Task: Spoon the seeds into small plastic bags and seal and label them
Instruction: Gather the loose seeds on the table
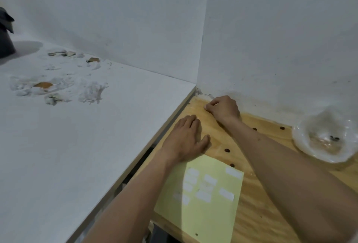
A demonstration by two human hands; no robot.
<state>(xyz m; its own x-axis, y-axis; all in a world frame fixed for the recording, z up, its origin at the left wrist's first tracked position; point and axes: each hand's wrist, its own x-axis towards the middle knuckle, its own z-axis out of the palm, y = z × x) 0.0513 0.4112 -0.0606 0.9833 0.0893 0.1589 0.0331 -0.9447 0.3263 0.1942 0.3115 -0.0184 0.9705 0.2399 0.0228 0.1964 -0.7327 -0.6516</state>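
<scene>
Seeds [226, 150] lie loose on the wooden bench [271, 213], small dark dots scattered betw. the yellow label sheet [203, 213] and the clear plastic bowl [325, 142] at right; 2 or so more sit inside that bowl. My left hand [186, 140] lies flat, fingers straight, pressing the bench near the back corner; can't tell if a clear bag is under it, too blurred. My right hand [222, 109] is curled, thumb and forefinger pinched tight at the bench surface by the wall; what the grip holds I can't tell, poss. a bag edge or a seed. Handling, my guess: seeds are tiny, light, hard, prob. roll and skitter off fingertips, so take each w/ a fingertip pinch from above, or sweep them to the bench edge. White stickers [224, 193] on the sheet look thin, peel from a corner. At left, a white bench [96, 145] w/ powdery mess.
</scene>
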